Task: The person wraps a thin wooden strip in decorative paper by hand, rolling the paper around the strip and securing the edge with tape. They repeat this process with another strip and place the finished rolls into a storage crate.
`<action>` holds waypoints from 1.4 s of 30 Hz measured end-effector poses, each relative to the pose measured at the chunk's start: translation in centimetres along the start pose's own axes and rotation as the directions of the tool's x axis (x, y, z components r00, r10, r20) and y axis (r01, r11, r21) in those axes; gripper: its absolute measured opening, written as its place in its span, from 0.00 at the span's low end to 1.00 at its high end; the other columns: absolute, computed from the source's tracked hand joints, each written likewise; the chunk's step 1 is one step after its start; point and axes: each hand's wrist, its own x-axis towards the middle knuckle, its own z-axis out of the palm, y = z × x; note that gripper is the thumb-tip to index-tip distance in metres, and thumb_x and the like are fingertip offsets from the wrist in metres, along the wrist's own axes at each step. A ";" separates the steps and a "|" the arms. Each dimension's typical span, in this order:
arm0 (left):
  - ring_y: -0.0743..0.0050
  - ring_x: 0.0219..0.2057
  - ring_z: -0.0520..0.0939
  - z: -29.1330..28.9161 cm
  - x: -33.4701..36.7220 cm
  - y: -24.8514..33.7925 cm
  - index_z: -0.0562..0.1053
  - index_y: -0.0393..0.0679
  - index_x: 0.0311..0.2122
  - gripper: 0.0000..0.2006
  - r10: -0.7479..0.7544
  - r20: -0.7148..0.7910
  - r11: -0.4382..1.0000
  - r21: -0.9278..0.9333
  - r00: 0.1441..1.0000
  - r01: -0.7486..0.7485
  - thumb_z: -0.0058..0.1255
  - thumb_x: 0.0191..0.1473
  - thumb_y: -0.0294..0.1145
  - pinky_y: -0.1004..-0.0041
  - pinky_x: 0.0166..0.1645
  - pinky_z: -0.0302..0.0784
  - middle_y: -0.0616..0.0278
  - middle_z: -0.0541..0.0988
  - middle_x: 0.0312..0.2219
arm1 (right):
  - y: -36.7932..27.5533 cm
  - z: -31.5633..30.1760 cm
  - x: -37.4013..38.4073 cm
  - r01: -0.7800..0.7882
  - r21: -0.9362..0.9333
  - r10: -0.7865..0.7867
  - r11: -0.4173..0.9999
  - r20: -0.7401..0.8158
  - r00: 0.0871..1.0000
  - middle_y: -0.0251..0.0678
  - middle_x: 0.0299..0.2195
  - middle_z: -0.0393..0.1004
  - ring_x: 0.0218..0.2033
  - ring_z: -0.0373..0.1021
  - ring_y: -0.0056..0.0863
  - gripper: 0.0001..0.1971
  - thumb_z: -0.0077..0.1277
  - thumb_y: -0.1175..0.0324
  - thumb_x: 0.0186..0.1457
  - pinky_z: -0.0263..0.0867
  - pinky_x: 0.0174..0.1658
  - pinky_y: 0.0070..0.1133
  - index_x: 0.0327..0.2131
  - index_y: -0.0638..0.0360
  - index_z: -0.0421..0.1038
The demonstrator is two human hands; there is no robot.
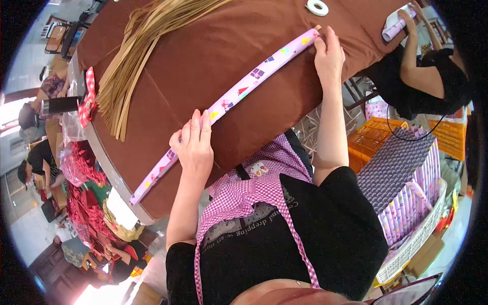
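Over the lower half of a lilac patterned tube (244,86), the fingers of our left hand (194,147) lie slightly bent; we cannot tell whether they grip, since their undersides are hidden. Our right hand (329,55) pinches the far end between thumb and fingers, covering part of it. The tube slants across the brown cloth-covered surface (175,76), its lower-left tip reaching the pale rim (109,175); whether it lies flat or is raised, we cannot make out. Between it and the tan strips (137,56), cropped by the view's upper edge, we have a broad bare stretch. Beyond our right hand sits a white ring (317,7). Past the right-hand edge, an orange crate (373,133) shows only partly, and shadow blurs a co-worker (432,76).
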 end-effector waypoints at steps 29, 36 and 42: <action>0.66 0.39 0.76 -0.3 -0.1 0.5 0.75 0.41 0.50 0.20 -0.069 -0.129 0.995 -0.074 0.989 0.060 0.47 0.51 0.33 0.60 0.48 0.66 0.59 0.75 0.39 | -14.0 -2.8 -4.0 0.890 0.200 -0.780 0.410 0.583 0.228 0.27 0.60 0.68 0.65 0.58 0.31 0.29 0.58 0.66 0.52 0.42 0.68 0.42 0.59 0.47 0.67; 0.64 0.42 0.76 0.0 -1.3 1.8 0.75 0.38 0.47 0.18 -0.227 -0.250 0.973 -0.104 0.941 0.207 0.50 0.50 0.32 0.64 0.49 0.67 0.58 0.76 0.41 | -13.8 -0.8 -5.2 0.876 0.273 -0.840 0.397 0.494 0.227 0.29 0.52 0.75 0.52 0.71 0.27 0.22 0.57 0.72 0.54 0.50 0.64 0.37 0.54 0.51 0.72; 0.59 0.46 0.76 -3.3 -6.3 1.5 0.75 0.44 0.43 0.16 -0.520 -0.174 0.807 -0.421 0.836 0.414 0.61 0.46 0.31 0.59 0.50 0.65 0.60 0.74 0.43 | -13.1 -1.2 -5.2 0.872 0.291 -0.856 0.395 0.463 0.233 0.30 0.50 0.76 0.50 0.71 0.26 0.21 0.57 0.74 0.55 0.55 0.62 0.35 0.53 0.54 0.72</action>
